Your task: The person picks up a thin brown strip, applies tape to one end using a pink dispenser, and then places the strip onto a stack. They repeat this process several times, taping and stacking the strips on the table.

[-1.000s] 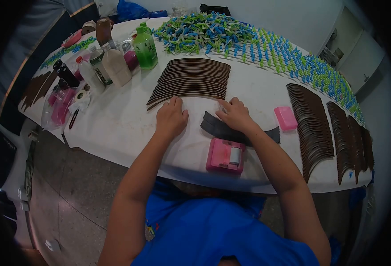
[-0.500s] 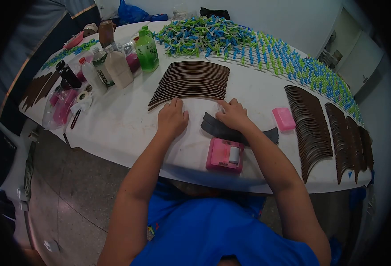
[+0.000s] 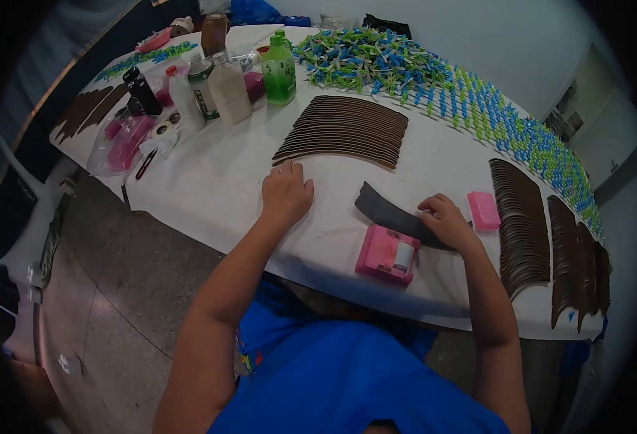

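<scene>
White cloth covers the desk (image 3: pixel 203 188), and in the head view its near edge curves past the person's blue shirt (image 3: pixel 333 376). Bare cloth separates the central brown stack (image 3: pixel 344 130) from the dark strip (image 3: pixel 387 208) and the right-hand brown stacks (image 3: pixel 522 224); more stretches between the bottles (image 3: pixel 228 90) and the left hand (image 3: pixel 287 194).

The left hand lies palm down near the central stack's lower left edge, its fingers loosely bent and released. Compared with the earlier frame, the right hand (image 3: pixel 445 223) has left that stack's lower right corner and is now over the right part of the dark strip. Its fingers are bent; I can't tell whether they grip it.

The central stack is fanned into thin, glossy, curved ridges. The dark strip is matte and bowed, beside a boxy pink dispenser (image 3: pixel 385 254) with a pale roll. A pink block (image 3: pixel 483 210) sits near the right hand. Blue and green clips (image 3: pixel 376 61) heap along the far edge.
</scene>
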The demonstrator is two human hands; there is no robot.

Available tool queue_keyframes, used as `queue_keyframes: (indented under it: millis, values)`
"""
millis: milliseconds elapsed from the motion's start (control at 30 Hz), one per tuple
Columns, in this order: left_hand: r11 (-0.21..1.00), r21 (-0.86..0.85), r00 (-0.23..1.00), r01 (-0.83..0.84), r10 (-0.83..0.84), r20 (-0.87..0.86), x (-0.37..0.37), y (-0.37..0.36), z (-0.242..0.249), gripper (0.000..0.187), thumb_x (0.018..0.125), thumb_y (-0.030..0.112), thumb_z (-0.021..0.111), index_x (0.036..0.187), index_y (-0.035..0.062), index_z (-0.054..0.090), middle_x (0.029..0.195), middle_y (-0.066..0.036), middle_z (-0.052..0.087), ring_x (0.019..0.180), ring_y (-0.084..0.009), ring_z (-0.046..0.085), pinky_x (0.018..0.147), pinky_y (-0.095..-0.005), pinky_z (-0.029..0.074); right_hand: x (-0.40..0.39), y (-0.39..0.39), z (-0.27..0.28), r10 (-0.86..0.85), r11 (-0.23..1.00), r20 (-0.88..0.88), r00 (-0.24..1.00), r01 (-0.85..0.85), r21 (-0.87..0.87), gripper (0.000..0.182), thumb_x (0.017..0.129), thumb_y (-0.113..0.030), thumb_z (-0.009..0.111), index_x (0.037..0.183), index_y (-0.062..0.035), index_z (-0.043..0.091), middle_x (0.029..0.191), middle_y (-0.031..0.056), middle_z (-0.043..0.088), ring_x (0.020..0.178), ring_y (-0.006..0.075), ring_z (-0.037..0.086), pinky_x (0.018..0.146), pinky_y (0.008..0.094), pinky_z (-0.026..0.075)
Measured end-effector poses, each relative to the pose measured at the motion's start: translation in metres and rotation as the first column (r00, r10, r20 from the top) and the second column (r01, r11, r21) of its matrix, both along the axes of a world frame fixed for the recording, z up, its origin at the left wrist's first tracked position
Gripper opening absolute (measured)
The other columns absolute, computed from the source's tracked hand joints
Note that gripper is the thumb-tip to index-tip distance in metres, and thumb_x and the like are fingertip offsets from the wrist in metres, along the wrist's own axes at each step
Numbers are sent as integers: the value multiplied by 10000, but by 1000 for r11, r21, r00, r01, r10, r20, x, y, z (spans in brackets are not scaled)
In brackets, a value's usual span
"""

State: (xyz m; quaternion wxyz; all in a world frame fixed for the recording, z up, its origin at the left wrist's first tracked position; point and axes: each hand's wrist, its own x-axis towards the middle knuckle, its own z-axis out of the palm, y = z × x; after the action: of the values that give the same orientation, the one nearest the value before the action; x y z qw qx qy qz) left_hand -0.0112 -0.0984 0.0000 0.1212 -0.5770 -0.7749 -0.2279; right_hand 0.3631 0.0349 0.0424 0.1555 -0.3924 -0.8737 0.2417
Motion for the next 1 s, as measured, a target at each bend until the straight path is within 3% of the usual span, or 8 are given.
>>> queue_keyframes:
  millis: [233, 367, 533, 767, 867, 933, 967, 1000]
  values:
    - [999, -30, 999, -20, 21, 26, 1, 3, 1, 398, 938, 336, 707, 1174, 23, 640, 1230, -152, 625, 1047, -370, 659, 894, -527, 523, 29, -6, 13, 5, 1000, 101, 995, -2, -30, 209, 953, -225, 756, 1015, -26, 744, 1052, 151, 682, 984, 325, 701, 855, 419, 578]
    - [998, -56, 999, -28, 30, 28, 2, 2, 4, 408, 944, 340, 699, 1190, 20, 636, 1251, -158, 613, 1052, -369, 658, 899, -525, 520, 35, -1, 10, 55, 998, 99, 994, -54, -15, 206, 961, -233, 758, 1008, -34, 737, 1036, 154, 674, 979, 325, 684, 860, 425, 569]
    - [997, -67, 999, -35, 37, 19, 1, 3, 3, 419, 950, 351, 689, 1197, 18, 633, 1311, -165, 607, 1072, -371, 660, 913, -522, 526, 37, 9, 10, 99, 995, 228, 968, -89, -55, 196, 994, -207, 742, 1017, -21, 685, 1082, 149, 623, 1002, 301, 632, 878, 396, 540]
    - [999, -42, 997, -21, 24, 74, -2, 1, 5, 431, 939, 330, 707, 1215, 13, 613, 1322, -181, 621, 1050, -406, 675, 922, -536, 542, 38, 36, 3, 176, 969, 168, 970, -140, -206, 228, 967, -207, 769, 1003, 9, 707, 1016, 171, 673, 926, 325, 655, 850, 409, 541]
    - [1000, 9, 996, -28, 27, 84, -2, 0, 2, 377, 925, 296, 720, 1176, 26, 642, 1245, -162, 663, 1051, -402, 679, 900, -524, 544, 34, 28, 12, 183, 974, 181, 966, -154, -165, 195, 968, -178, 764, 983, 3, 693, 977, 166, 677, 907, 312, 660, 824, 403, 535]
    - [992, 98, 989, 75, -87, 118, -2, -2, 4, 289, 897, 206, 740, 1126, 45, 669, 1147, -131, 701, 1052, -387, 678, 880, -503, 542, 32, 19, 20, 156, 986, 134, 979, -147, -76, 159, 980, -141, 754, 988, -19, 653, 952, 112, 635, 859, 237, 625, 788, 365, 519]
    - [992, 99, 989, 79, -90, 117, 1, -1, 5, 289, 897, 206, 740, 1126, 45, 669, 1147, -131, 701, 1052, -387, 678, 880, -503, 542, 30, 14, 26, 153, 987, 133, 979, -144, -74, 159, 980, -141, 754, 988, -19, 653, 952, 112, 635, 859, 237, 625, 788, 365, 519]
    - [966, 171, 978, 195, -205, 46, 10, -2, 12, 242, 870, 174, 740, 1074, 60, 678, 1074, -113, 695, 1007, -369, 676, 851, -496, 528, 23, 1, 39, 120, 993, 118, 986, -119, -18, 155, 975, -135, 747, 985, -17, 647, 963, 143, 652, 880, 305, 651, 795, 406, 530]
